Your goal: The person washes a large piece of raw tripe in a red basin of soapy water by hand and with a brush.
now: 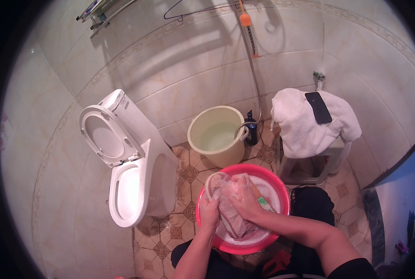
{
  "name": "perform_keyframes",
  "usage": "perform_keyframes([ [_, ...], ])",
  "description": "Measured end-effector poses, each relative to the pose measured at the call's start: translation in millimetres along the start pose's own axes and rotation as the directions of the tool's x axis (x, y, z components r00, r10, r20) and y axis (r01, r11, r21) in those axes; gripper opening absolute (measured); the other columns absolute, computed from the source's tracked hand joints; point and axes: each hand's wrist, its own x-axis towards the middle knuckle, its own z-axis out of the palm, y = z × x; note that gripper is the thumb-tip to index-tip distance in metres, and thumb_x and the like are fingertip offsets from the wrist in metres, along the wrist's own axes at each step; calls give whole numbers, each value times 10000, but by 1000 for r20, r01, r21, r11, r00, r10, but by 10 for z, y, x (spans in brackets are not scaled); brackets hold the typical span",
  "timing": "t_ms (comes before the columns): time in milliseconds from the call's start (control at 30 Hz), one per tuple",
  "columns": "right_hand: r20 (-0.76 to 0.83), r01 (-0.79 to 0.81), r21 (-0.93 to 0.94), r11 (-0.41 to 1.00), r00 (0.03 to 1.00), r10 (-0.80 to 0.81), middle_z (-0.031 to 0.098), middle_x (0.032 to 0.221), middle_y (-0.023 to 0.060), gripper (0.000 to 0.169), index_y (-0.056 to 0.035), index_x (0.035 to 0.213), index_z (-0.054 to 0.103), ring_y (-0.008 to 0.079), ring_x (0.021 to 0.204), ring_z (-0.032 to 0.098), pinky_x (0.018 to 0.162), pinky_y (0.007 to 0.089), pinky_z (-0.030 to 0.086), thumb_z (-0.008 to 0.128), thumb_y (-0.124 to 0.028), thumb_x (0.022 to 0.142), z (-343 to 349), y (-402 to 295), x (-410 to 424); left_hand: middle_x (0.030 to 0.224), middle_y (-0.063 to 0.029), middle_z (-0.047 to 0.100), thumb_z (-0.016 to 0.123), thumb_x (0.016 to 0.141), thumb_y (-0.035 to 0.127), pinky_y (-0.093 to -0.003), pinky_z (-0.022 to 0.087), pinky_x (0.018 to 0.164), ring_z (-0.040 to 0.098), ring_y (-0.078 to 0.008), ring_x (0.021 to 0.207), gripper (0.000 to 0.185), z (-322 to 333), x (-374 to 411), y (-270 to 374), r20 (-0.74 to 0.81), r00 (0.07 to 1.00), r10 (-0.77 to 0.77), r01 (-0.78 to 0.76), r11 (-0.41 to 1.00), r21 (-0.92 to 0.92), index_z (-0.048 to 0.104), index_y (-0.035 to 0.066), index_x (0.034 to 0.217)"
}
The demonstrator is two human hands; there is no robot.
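Note:
A red plastic basin (285, 205) of sudsy water (272, 190) stands between my knees. Across it lies a wet, pinkish fabric article (232, 216) with a pale edging; its exact kind is unclear. My left hand (210, 211) grips the article's left edge, near the rim of the basin. Spread flat, my right hand (244, 198) presses on its upper part, with foam around the fingers. A tan strip-like object (256, 190) with a green label shows beside the right hand, partly hidden by it.
Beyond the basin stands a cream bucket (225, 158) of water, with a hose (254, 80) running into it. Beside it is a dark pump bottle (251, 130). An open toilet (127, 195) is at left. At right, a stool (303, 174) bears a white towel (294, 136) and a black phone (318, 108).

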Motion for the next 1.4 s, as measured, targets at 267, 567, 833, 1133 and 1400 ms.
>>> perform_keyframes([
  [267, 70, 159, -100, 982, 986, -153, 562, 927, 202, 214, -16, 934, 570, 397, 967, 498, 865, 502, 402, 447, -187, 969, 41, 244, 127, 1039, -77, 682, 590, 925, 109, -284, 520, 804, 652, -146, 891, 272, 33, -13, 2, -69, 997, -19, 25, 996, 82, 633, -32, 1154],
  [567, 64, -18, 120, 993, 998, 10, 553, 1010, 134, 426, -30, 1140, 581, 267, 931, 559, 824, 381, 451, 719, -247, 800, 6, -63, -100, 1018, -97, 668, 526, 979, 245, -305, 527, 793, 656, -189, 868, 335, -118, 53, -152, -294, 930, -222, 206, 975, -82, 618, -22, 1160],
  [833, 370, -98, 43, 994, 926, 75, 535, 1077, 146, 618, -26, 1345, 481, 243, 947, 580, 853, 328, 480, 692, -219, 797, -43, -65, -254, 958, -121, 654, 517, 970, 277, -371, 582, 691, 674, -245, 804, 286, -304, 169, -222, 391, 706, -591, 708, 605, -363, 571, 54, 1141],
  [1133, 657, -45, -38, 998, 751, 59, 527, 1253, 191, 408, -26, 1239, 605, 337, 1039, 588, 915, 382, 485, 584, -117, 841, -124, 521, -67, 1077, -110, 645, 529, 934, 156, -360, 580, 741, 673, -216, 876, 341, -343, 198, -432, 112, 800, -589, 596, 802, -42, 512, 56, 1260],
  [1400, 590, 116, -625, 772, 717, 371, 469, 1353, 228, 317, -96, 1167, 655, 393, 1134, 552, 978, 470, 463, 525, -181, 891, -469, 634, -140, 1177, -151, 607, 597, 873, 444, -429, 514, 882, 623, -304, 1060, 672, -681, 247, -902, -25, 910, -413, 257, 518, 816, 436, 77, 1413],
])
